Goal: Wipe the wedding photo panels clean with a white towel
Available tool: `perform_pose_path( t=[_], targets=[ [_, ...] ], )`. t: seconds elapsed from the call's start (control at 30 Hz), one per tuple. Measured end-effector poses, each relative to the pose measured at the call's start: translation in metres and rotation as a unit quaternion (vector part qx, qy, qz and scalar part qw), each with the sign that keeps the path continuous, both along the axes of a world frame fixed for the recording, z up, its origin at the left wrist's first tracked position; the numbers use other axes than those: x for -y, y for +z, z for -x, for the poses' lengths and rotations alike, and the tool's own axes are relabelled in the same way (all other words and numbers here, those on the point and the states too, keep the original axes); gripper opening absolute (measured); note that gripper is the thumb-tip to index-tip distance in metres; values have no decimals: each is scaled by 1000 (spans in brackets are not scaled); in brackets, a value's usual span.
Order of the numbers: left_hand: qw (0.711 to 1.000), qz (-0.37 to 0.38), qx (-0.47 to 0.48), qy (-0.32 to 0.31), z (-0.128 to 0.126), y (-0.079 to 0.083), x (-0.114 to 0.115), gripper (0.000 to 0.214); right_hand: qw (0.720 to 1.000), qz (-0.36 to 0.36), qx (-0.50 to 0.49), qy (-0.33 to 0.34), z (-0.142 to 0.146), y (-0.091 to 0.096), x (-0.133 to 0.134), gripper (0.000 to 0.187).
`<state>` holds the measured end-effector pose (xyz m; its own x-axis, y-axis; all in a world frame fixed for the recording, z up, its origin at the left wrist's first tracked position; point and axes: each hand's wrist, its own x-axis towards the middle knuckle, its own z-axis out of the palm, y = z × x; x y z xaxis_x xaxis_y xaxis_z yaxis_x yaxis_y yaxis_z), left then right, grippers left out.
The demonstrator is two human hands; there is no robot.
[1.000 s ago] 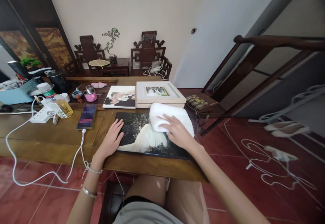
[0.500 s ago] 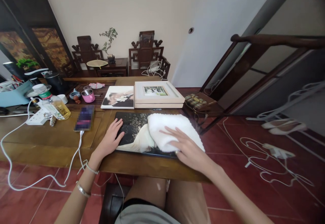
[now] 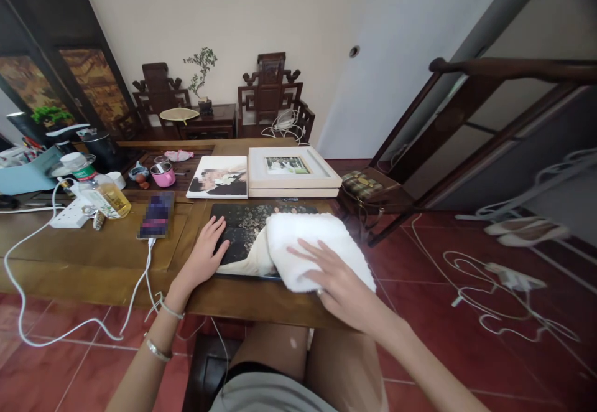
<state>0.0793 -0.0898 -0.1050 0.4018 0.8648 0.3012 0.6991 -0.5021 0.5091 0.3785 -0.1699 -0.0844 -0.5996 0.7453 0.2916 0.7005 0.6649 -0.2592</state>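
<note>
A dark photo panel [image 3: 240,231] with a pale dress in its picture lies flat along the table's front edge. My left hand [image 3: 208,253] rests on the panel's left edge, fingers apart, holding nothing. On the right half of the panel, a folded white fluffy cloth [image 3: 317,231] covers much of the picture and hangs a little past its front edge. My right hand [image 3: 333,281] presses on the cloth and holds it, with a fold near the thumb. The panel's right part is hidden under the cloth.
Behind the panel lie a white photo board [image 3: 217,177] and stacked framed pictures [image 3: 293,172]. A phone [image 3: 156,213] with a white cable, an oil-coloured bottle [image 3: 109,197], a power strip [image 3: 69,213] and a pink cup [image 3: 163,174] stand left. A chair [image 3: 410,150] holds a plaid bag [image 3: 361,185].
My right hand and the cloth have slid slightly left and toward me over the panel. More of the panel's front edge is covered now. My left hand stays in place.
</note>
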Motion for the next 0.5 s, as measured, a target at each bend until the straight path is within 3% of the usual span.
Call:
perform_pose_path(
  t=[0.13,0.4,0.5],
  targets=[
    [1000,3,-11,-6,1,1,0,47,1000,14,21,18,0,4,13,51],
    [1000,-1,-12,-10,3,-2,0,47,999,-10,-14,-39,-16,-9,-61,55],
    [1000,-2,-11,-10,3,-2,0,47,998,-19,-10,-55,-15,-10,-69,54]
  ],
)
